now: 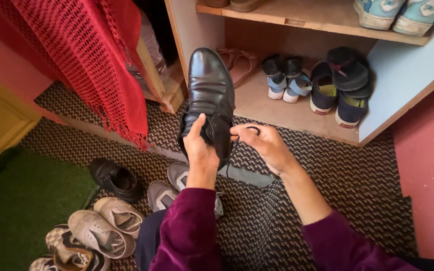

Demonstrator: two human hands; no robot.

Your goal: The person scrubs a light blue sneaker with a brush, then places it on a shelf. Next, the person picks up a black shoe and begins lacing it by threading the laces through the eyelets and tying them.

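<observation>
The left hand point(200, 145) grips a black leather shoe point(209, 95) by its heel end, toe pointing up in front of a wooden shelf point(287, 108). The right hand point(264, 145) pinches the shoe's black lace point(249, 129). Grey sneakers point(169, 188) lie below on the patterned carpet point(337, 175).

Just the one camera, strapped on my head, so it sees what I see. It's tilted steeply down and a bit forward, looking past my sleeves at my left hand point(200, 146) and right hand point(263, 144) held out close in front, mid-frame. Beyond them it takes in the patterned floor mat point(327, 170) below and the open shoe shelf point(277, 108) straight ahead, top shelf cut off at the frame edge.
</observation>
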